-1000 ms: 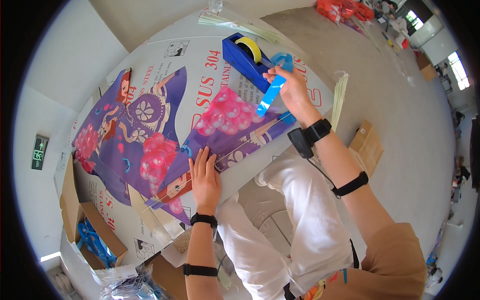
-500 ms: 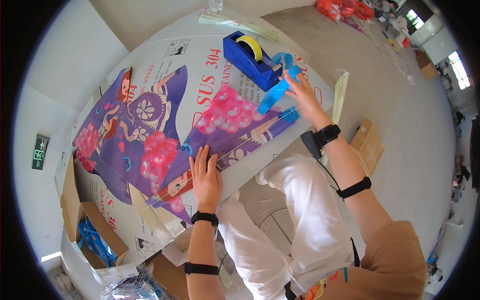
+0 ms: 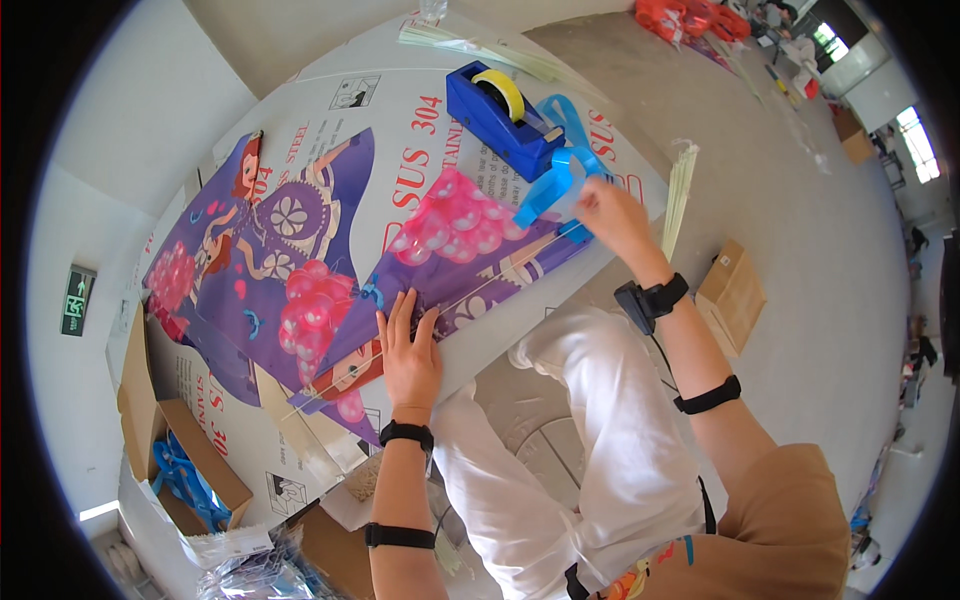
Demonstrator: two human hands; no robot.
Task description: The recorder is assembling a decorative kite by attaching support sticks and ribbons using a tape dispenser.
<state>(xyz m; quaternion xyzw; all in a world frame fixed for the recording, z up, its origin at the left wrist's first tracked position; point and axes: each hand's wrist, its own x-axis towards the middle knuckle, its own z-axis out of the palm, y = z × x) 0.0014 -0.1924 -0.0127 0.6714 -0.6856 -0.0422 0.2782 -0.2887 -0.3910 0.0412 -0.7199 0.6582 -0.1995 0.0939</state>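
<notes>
My left hand (image 3: 410, 355) lies with fingers spread on a purple printed plastic sheet (image 3: 345, 345) showing pink balloons and a cartoon figure. A thin pale stick (image 3: 465, 297) runs along the sheet's near side, passing under that hand. At the sheet's right end my right hand (image 3: 612, 218) is closed, its fingertips curled and slightly blurred; what they pinch, if anything, is hidden. Beside them a blue ribbon (image 3: 545, 193) loops over the sheet's corner. Another blue piece (image 3: 574, 232) is at the stick's right end. A blue tape dispenser (image 3: 505, 135) with a yellow roll stands just beyond.
More printed sheets (image 3: 235, 260) lie left on the board-covered table (image 3: 400, 130). An open carton (image 3: 205, 470) of blue pieces stands at lower left. Bundles of pale sticks (image 3: 480, 48) lie at the far edge; others (image 3: 680, 200) jut out at right. A cardboard box (image 3: 731, 297) is on the floor.
My right hand has moved slightly down and right, and its fingers have curled in from the raised ribbon. The ribbon now sits lower in a loop. My left hand has stayed in place.
</notes>
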